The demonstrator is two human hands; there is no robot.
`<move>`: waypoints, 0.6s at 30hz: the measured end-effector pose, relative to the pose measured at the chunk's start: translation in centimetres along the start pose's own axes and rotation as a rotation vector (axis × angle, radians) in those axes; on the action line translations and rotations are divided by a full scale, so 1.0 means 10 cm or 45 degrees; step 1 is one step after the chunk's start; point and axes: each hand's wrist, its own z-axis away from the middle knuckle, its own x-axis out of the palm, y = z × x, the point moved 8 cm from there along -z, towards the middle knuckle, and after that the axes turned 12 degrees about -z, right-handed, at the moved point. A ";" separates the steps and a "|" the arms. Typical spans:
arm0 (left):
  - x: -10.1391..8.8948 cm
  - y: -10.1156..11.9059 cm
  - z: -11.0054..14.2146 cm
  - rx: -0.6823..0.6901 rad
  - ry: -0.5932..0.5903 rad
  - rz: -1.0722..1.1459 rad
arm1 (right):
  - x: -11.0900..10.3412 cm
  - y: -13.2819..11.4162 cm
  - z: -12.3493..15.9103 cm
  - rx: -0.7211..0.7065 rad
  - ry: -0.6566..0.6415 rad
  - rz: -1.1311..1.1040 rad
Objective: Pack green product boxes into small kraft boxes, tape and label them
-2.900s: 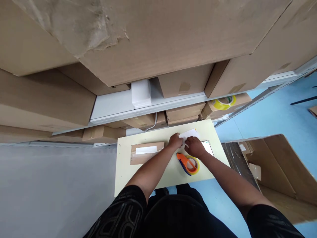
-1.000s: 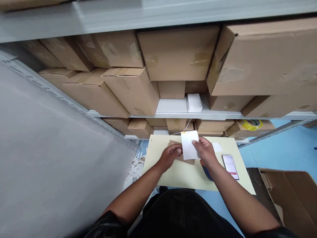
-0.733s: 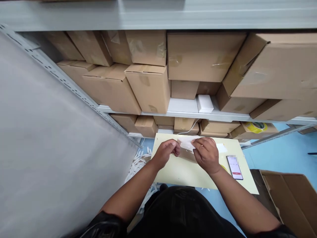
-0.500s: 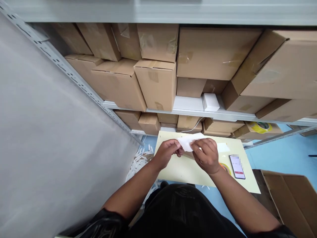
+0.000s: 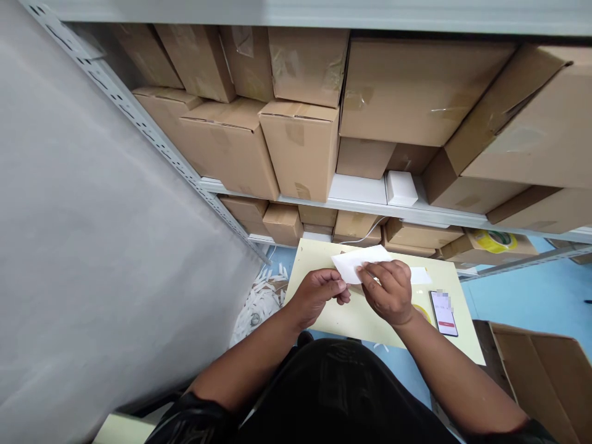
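My right hand [image 5: 386,290] holds a white piece of paper [image 5: 358,262] above the table, its fingers lying over the front of the sheet and the thumb hidden. At the sheet's lower left corner is my left hand [image 5: 321,295], with thumb and fingers pinched together. What those fingers grip, if anything, cannot be made out. Something brown [image 5: 355,288] shows just under the paper, partly covered by the hands. Another white sheet [image 5: 420,275] lies on the table beyond my right hand.
The pale yellow table [image 5: 370,324] carries a phone [image 5: 443,312] and a tape roll [image 5: 422,313] partly behind my right wrist. Shelves of cardboard boxes [image 5: 300,148] rise ahead. White strips [image 5: 261,305] litter the floor at left; an open carton [image 5: 541,370] stands at right.
My left thumb has slid from the sheet's left edge down to its lower corner, uncovering more of the paper. The camera view has shifted slightly.
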 end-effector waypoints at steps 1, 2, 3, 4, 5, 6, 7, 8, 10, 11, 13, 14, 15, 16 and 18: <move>0.01 0.00 0.00 0.006 0.014 0.014 | -0.01 -0.01 0.00 -0.008 -0.001 0.001; 0.01 0.00 0.00 0.010 0.024 0.033 | -0.01 -0.01 0.01 -0.016 -0.003 0.000; 0.03 -0.01 0.00 0.011 0.029 0.056 | -0.02 -0.01 0.02 -0.022 -0.005 0.000; 0.04 -0.02 0.00 0.010 0.029 0.079 | -0.03 -0.02 0.03 -0.029 -0.006 0.001; 0.06 -0.03 0.00 0.004 0.026 0.097 | -0.03 -0.01 0.04 -0.033 -0.009 0.004; 0.08 -0.04 0.00 -0.004 0.022 0.107 | -0.04 -0.01 0.05 -0.034 -0.011 0.008; 0.10 -0.05 0.00 -0.013 0.021 0.108 | -0.05 0.00 0.07 -0.032 -0.011 0.011; 0.11 -0.07 0.01 -0.023 0.024 0.101 | -0.06 0.01 0.08 -0.027 -0.008 0.009; 0.14 -0.10 0.01 -0.043 0.039 0.091 | -0.08 0.04 0.10 -0.018 0.001 -0.007; 0.15 -0.11 0.01 -0.052 0.047 0.094 | -0.09 0.05 0.11 -0.018 0.006 -0.016; 0.17 -0.14 0.00 -0.069 0.068 0.109 | -0.11 0.07 0.14 -0.022 0.015 -0.030; 0.17 -0.15 0.00 -0.079 0.082 0.114 | -0.12 0.08 0.15 -0.020 0.016 -0.037; 0.18 -0.16 -0.01 -0.090 0.100 0.115 | -0.13 0.09 0.16 -0.015 0.016 -0.045; 0.18 -0.17 -0.01 -0.100 0.119 0.112 | -0.14 0.11 0.17 -0.005 0.013 -0.054; 0.19 -0.19 -0.01 -0.110 0.146 0.098 | -0.14 0.13 0.19 0.012 0.007 -0.068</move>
